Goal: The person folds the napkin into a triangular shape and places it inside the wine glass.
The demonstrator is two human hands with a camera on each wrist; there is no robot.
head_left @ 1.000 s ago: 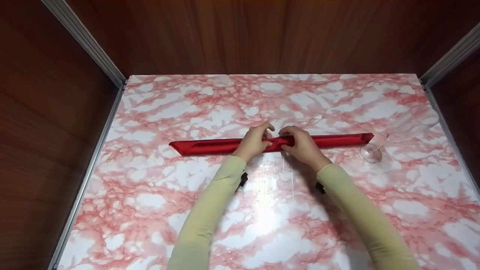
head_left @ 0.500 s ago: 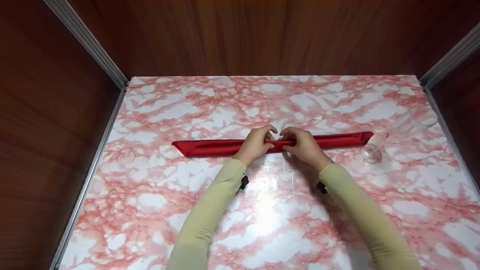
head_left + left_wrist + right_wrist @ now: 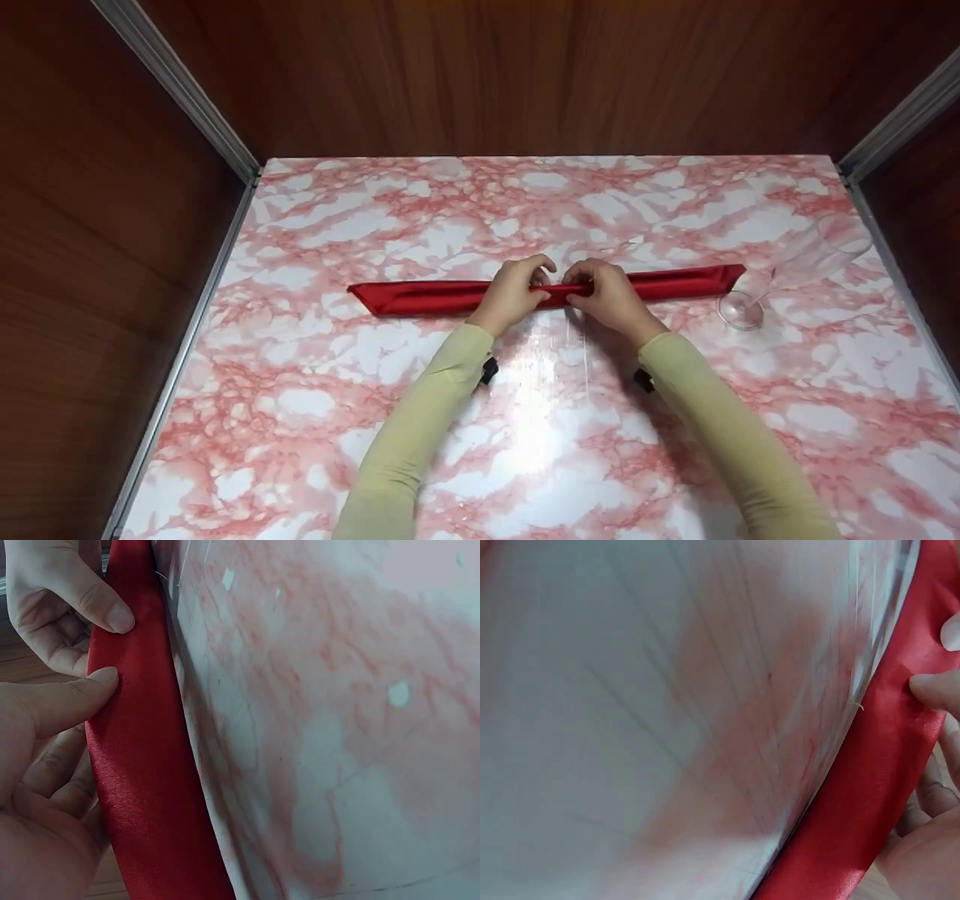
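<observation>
Left hand curled, middle of folded red cloth strip pinched between thumb and fingers. Same strip pinched by right hand just beside, thumb tips near each other but apart. Strip laid sideways across worktop, both ends slanted. Right end placed just beside foot of clear stemmed glass, set near worktop's right side. Forearms covered by pale yellow-green sleeves. Worktop marbled red and white, bounded at far side by brown wood-grain panel.
</observation>
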